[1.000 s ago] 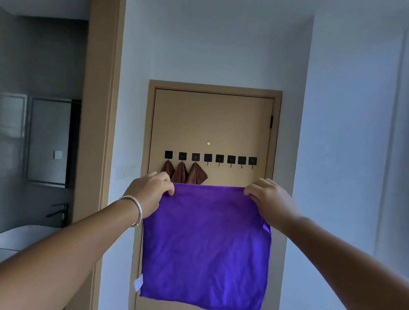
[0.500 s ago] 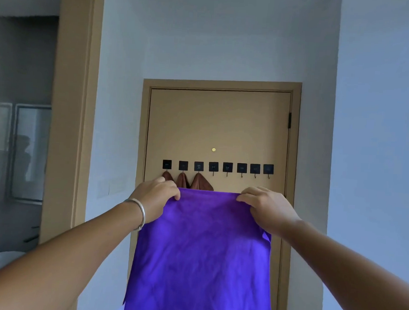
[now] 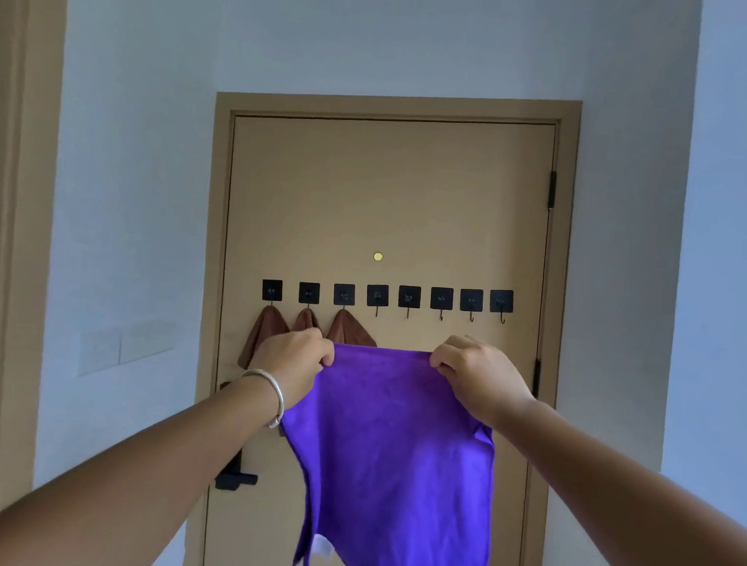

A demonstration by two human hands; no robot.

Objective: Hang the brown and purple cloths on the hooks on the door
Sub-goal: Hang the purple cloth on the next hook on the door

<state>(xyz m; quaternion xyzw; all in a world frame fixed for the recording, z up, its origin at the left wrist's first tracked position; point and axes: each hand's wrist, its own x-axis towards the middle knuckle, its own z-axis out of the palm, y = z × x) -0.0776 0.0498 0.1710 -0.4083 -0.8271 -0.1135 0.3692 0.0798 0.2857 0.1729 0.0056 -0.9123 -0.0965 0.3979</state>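
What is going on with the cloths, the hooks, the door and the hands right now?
purple cloth: held up by its top edge, hanging down, not on a hook.
brown cloths: three, hanging from the three leftmost hooks.
free hooks: five, bare.
door: closed.
left hand: pinches the purple cloth's top left corner.
right hand: pinches its top right corner.

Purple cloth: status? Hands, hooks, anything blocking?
Left hand and right hand pinch the purple cloth by its top edge, below the hook row. Three brown cloths hung on the left hooks; five hooks free. Nothing in the way.
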